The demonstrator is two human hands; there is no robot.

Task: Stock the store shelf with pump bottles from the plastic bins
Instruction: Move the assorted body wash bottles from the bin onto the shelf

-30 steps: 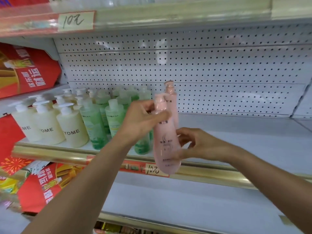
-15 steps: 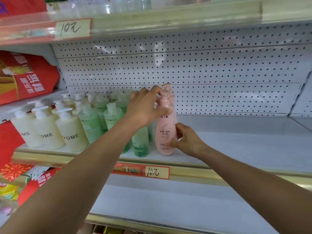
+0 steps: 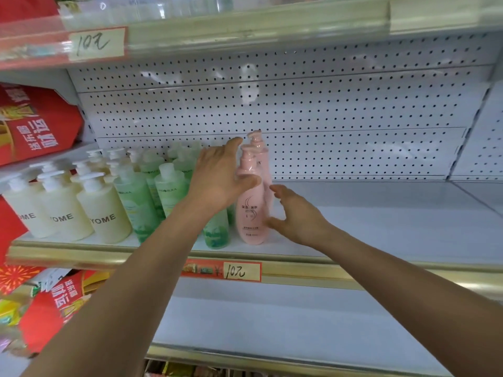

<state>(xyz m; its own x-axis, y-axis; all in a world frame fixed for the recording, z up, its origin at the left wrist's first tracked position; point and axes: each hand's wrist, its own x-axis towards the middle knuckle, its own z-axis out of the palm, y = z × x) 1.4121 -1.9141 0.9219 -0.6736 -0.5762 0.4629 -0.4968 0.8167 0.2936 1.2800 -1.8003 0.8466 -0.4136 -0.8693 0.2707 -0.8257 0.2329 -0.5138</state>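
pink pump bottles (image 3: 250,210) stood upright, one behind the other, near the front edge of the shelf (image 3: 381,227), just right of the green bottles (image 3: 136,202). left hand (image 3: 217,178) was up by the front one's neck, its grip wide, fingers straight, thumb lying across the bottle's shoulder. right hand (image 3: 296,213) was just beside its lower right, grip wide too, fingers spread; whether it touched i couldn't tell. cream bottles (image 3: 103,213) stood further left.
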